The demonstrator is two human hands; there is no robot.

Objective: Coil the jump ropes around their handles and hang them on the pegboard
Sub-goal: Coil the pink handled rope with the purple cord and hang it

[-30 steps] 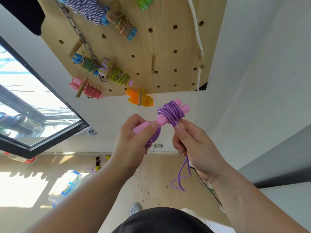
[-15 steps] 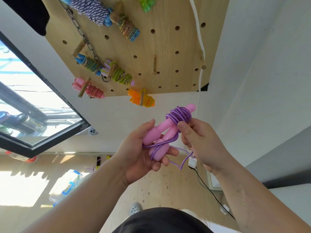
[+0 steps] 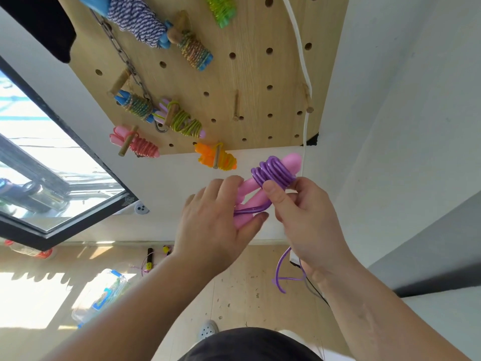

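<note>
The left hand (image 3: 216, 225) grips the lower ends of a pair of smooth pink plastic handles (image 3: 251, 201), fingers curled behind them and thumb closed across the front. Just right of it the right hand (image 3: 309, 222) pinches the same handles higher up, thumb pressed on a tight coil of glossy purple plastic cord (image 3: 273, 173), fingers curled behind it. The handles slant up and rightward out of the left grip, side by side, their rounded tips poking out above the right thumb. The coil wraps both handles in several neat turns at the right fingertips. One strand crosses the handles between the two hands, and a loose tail (image 3: 279, 272) hangs looped below the right hand.

Beneath the hands is a pale wooden floor (image 3: 247, 290), with a clear plastic box (image 3: 104, 290) down to the left. Above and beyond the grip a light wooden pegboard (image 3: 260, 74) on the white wall (image 3: 182, 183) carries other wound ropes (image 3: 182, 121) on pegs. An orange rope (image 3: 216, 157) hangs nearest, just up-left of the coil. A black-framed window (image 3: 65, 178) lies far to the left.
</note>
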